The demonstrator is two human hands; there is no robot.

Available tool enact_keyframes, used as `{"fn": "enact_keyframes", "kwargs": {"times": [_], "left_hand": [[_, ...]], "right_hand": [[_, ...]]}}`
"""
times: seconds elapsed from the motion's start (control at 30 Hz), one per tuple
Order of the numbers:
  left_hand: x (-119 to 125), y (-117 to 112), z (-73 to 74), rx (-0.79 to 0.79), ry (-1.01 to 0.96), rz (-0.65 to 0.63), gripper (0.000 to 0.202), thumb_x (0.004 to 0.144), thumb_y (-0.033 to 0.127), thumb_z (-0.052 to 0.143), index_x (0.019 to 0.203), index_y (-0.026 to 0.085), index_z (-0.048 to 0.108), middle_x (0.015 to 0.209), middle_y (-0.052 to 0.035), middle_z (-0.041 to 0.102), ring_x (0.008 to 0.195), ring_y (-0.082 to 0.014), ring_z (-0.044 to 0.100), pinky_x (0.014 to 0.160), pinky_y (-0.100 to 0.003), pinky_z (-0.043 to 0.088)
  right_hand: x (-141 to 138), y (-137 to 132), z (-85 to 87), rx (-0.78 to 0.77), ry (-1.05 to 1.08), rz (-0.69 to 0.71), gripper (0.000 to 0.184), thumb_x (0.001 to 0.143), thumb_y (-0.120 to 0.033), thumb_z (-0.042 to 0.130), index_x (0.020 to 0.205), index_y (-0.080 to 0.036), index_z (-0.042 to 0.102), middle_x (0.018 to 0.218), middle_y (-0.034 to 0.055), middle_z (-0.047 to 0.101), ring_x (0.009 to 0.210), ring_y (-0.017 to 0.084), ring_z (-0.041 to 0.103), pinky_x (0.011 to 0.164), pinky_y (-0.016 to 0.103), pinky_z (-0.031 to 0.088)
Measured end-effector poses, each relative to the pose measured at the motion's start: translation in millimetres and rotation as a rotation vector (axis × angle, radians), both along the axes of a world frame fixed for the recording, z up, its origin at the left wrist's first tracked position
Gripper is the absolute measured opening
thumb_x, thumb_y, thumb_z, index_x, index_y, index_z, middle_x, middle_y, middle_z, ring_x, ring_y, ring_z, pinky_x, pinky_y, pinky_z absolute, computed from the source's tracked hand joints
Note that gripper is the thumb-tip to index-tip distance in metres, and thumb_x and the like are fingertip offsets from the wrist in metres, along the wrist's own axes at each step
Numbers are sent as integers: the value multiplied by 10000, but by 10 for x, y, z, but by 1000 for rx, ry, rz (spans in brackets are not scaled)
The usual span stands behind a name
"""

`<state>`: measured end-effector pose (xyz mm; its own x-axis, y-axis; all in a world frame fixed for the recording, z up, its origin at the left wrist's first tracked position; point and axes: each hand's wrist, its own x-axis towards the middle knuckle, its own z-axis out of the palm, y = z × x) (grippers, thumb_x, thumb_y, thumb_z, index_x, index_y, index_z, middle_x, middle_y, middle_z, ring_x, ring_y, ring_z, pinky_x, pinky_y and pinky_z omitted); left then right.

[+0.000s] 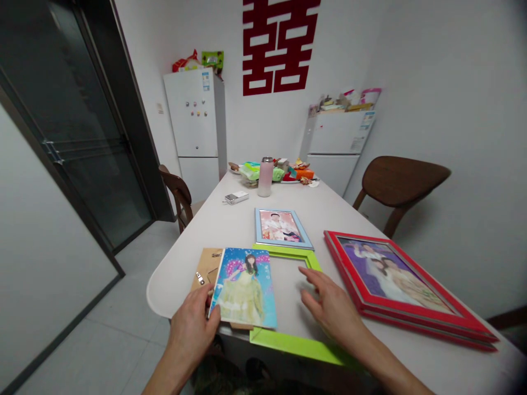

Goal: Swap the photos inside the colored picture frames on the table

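Observation:
My left hand (pixel 192 325) grips the lower left corner of a colour photo print (pixel 244 286), holding it over the left side of a lime-green picture frame (pixel 297 345). A brown backing board (pixel 205 267) with a metal clip lies under the photo. My right hand (pixel 331 303) rests flat on the glass inside the green frame, with its fingers stretched out. A small blue-framed photo (pixel 281 226) lies just beyond the green frame. A large red-framed photo (pixel 399 280) lies to the right of my right hand.
The white table (pixel 230 225) carries a pink bottle (pixel 265 176), a small silver device (pixel 236 197) and a heap of snacks (pixel 284 171) at its far end. Wooden chairs stand at left (pixel 177 192) and right (pixel 401 178). Two white fridges (pixel 197 120) stand against the far wall.

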<state>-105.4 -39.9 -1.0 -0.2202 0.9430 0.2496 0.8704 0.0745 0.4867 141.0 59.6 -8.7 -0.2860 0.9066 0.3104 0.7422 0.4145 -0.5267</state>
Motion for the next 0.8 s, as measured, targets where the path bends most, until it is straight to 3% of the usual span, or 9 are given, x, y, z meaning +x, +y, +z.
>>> {"fn": "enact_keyframes", "kwargs": {"times": [0.13,0.23,0.37,0.47,0.6,0.7,0.8], "left_hand": [[17,13,-29,141,65,-43,291,720,190,426,1005,161,482,916,-82,566,883,-225,522,767,-387,425],[99,13,-46,218,69,-138,313,715,170,438,1025,151,470,997,-105,548,952,-237,493,829,-427,399],[299,-4,-55,190,62,-318,411,697,182,480,1104,143,438,1125,-133,501,1060,-255,433,892,-463,357],[440,12,-44,139,95,-402,526,666,199,515,1174,137,397,1242,-143,411,1148,-280,347,934,-498,296],[526,95,41,259,32,-420,497,703,78,382,1197,135,390,1272,-120,388,1191,-236,300,969,-458,267],[576,151,165,431,-220,-357,429,769,83,327,1182,162,412,1226,-84,452,1153,-195,367,976,-388,283],[706,180,280,467,-656,-164,319,817,180,359,1116,164,468,1113,-74,546,1055,-196,473,923,-358,352]], "right_hand": [[-258,-5,19,-408,365,61,507,706,-264,413,1181,-90,398,907,88,608,636,131,581,601,258,462],[-440,15,5,-664,549,93,597,678,-244,438,1232,-66,304,642,19,613,479,111,549,466,221,435],[-613,34,63,-892,716,173,435,622,-175,470,1045,-76,496,465,-36,532,348,79,450,354,188,372],[-676,10,214,-912,795,172,254,618,-166,475,843,-93,569,478,-32,526,361,58,432,348,165,353],[-679,-90,529,-804,932,237,234,664,-218,492,871,-127,551,570,-29,553,425,52,456,405,164,383],[-648,-164,647,-757,1045,265,334,691,-324,517,972,-144,520,687,6,576,513,77,510,462,193,419],[-608,-192,541,-787,1058,115,406,711,-351,510,1065,-157,466,902,70,583,664,114,568,553,228,455]]}}
